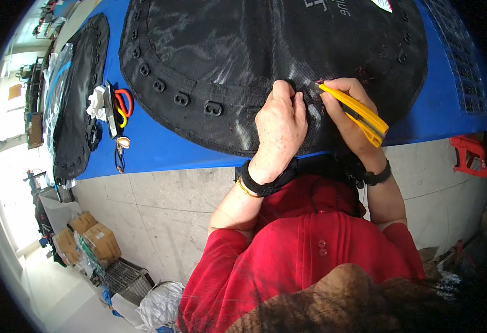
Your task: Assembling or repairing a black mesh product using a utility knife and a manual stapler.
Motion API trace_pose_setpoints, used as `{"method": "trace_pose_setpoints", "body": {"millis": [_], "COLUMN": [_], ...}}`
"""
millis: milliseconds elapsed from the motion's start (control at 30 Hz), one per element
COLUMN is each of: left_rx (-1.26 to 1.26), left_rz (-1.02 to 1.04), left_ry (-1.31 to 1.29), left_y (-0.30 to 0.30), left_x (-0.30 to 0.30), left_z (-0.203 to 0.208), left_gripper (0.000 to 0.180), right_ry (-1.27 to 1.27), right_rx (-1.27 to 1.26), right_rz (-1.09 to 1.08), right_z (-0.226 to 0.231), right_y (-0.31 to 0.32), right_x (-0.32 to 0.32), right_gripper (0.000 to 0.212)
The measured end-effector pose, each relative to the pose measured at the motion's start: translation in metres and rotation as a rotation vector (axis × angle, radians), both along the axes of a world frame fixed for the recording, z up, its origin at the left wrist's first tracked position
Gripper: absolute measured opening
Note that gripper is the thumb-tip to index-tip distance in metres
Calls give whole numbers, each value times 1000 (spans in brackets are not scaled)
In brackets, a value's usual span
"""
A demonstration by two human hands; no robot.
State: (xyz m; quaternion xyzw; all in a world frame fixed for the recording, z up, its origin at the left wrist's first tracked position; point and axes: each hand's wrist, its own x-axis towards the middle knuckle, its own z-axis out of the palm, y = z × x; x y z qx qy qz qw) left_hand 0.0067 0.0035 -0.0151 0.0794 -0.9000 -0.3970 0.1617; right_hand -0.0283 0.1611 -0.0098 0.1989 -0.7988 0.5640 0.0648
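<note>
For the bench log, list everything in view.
Large panel: 1, black, on the table
Clips: several, black, along its edge
Second panel: 1, black, table's left end
Table: 1, blue, under both panels
Utility knife: 1, yellow, in right hand
Looped handles: 2, red and yellow, between the panels
Crumpled item: 1, white, beside the handles
Gridded sheet: 1, transparent, table's right end
Stand: 1, red, floor at right
Cartons: several, brown, floor lower left
Other clutter: uncounted, mixed colours, left side and floor
Wristbands: 2, black, one per wrist
Top: 1, red, worn
Left hand: 1, bare, on large panel
Right hand: 1, bare, holding knife
</note>
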Motion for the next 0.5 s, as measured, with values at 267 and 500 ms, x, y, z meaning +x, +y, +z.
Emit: {"method": "trace_pose_setpoints", "body": {"millis": [267, 500], "left_rx": [-2, -4], "left_rz": [2, -2], "left_ry": [-11, 15], "left_y": [-1, 1], "left_x": [1, 0], "left_z": [-1, -2], "left_gripper": [17, 17], "right_ry": [-98, -119], "right_rx": [-52, -74], "right_rz": [1, 11], "right_z": [3, 0], "right_y": [-4, -1], "right_x": [0, -1], "right_gripper": [15, 14]}}
